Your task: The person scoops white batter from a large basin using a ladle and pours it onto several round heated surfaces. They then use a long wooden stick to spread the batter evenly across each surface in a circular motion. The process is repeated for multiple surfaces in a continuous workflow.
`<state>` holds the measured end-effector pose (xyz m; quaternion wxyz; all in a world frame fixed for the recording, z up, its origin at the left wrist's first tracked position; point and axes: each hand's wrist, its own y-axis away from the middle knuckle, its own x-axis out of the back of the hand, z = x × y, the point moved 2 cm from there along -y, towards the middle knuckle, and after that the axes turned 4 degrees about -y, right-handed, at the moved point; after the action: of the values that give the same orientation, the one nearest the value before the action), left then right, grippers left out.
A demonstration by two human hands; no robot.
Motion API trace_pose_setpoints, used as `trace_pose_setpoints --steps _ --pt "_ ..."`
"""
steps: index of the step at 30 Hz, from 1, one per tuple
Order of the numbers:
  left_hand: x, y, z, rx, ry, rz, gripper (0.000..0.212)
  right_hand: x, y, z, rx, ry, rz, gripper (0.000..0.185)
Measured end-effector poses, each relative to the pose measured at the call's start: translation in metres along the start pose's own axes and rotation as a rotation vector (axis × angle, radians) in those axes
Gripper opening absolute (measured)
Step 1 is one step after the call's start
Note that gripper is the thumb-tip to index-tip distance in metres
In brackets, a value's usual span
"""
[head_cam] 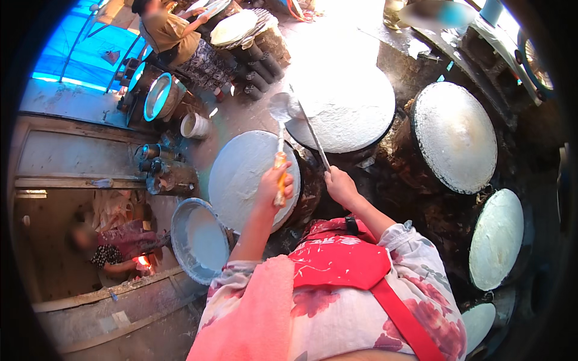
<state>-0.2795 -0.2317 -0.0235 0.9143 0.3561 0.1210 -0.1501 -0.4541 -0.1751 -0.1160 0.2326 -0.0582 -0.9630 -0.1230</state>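
Note:
My left hand grips the orange-and-white handle of a ladle, whose bowl points away from me near the edge of a large round griddle coated with white batter. In my right hand is a long thin metal blade or rod, its far part passing beside or over the ladle bowl; I cannot tell whether they touch. Below my left hand lies another round griddle covered in white batter. A wide metal basin of white batter stands at the left, close to that griddle.
More round griddles with pale sheets stand at the right. A white bucket and a metal basin are at the upper left. One person works by stacked flatbreads; another sits lower left near a flame.

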Motion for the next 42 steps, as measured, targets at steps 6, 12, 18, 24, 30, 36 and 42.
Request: trace_pose_setpoints --steps 6,12,18,24,30,36,42 --pt "0.023 0.028 0.008 -0.084 0.315 -0.066 0.032 0.013 0.011 -0.051 0.312 0.018 0.034 0.018" --pt "0.017 0.047 0.036 -0.111 0.721 -0.407 0.034 0.090 -0.034 -0.013 0.140 0.312 0.249 0.016" --pt "0.024 0.070 0.051 -0.185 0.626 -0.372 0.034 0.057 -0.001 0.011 0.079 0.648 -0.097 0.014" --pt "0.057 0.107 0.038 -0.207 0.559 -0.146 0.031 0.087 -0.003 0.036 0.004 0.525 0.241 0.014" --pt "0.087 0.123 0.025 -0.206 0.624 -0.075 0.030 0.055 0.047 0.016 0.124 0.644 -0.169 0.015" --pt "0.092 0.126 0.022 -0.181 0.653 -0.071 0.029 0.059 0.060 0.029 0.103 0.641 -0.066 0.016" --pt "0.094 0.128 0.018 -0.160 0.633 -0.125 0.029 0.069 0.067 0.047 -0.015 0.557 0.116 0.019"
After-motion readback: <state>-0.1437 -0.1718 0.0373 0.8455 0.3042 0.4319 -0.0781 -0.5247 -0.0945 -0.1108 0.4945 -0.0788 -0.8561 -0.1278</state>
